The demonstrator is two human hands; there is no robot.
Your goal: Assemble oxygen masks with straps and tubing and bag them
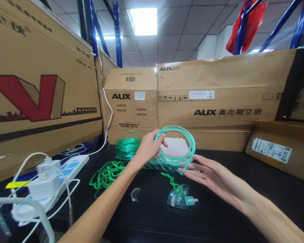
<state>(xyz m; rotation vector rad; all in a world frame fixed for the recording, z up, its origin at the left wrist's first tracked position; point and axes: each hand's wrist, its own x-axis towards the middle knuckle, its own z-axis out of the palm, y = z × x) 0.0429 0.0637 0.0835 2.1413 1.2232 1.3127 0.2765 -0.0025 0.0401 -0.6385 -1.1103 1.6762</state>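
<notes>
My left hand is closed on the left side of a coil of clear green tubing, raised upright above the black tabletop. Fingers stretched out and apart, my right hand is at the coil's lower right, by a tube end; whether it touches is unclear. Below lies a clear green face mask with a green strap on it. More coiled green tubing is stacked behind my left forearm. Several clear mask-like pieces sit in a row behind the raised coil, partly hidden.
A tangle of green elastic straps and some thin metal strips lie left of the mask. White sheets show through the coil. A power strip with cables is at left. Cardboard boxes wall the back; another box is right.
</notes>
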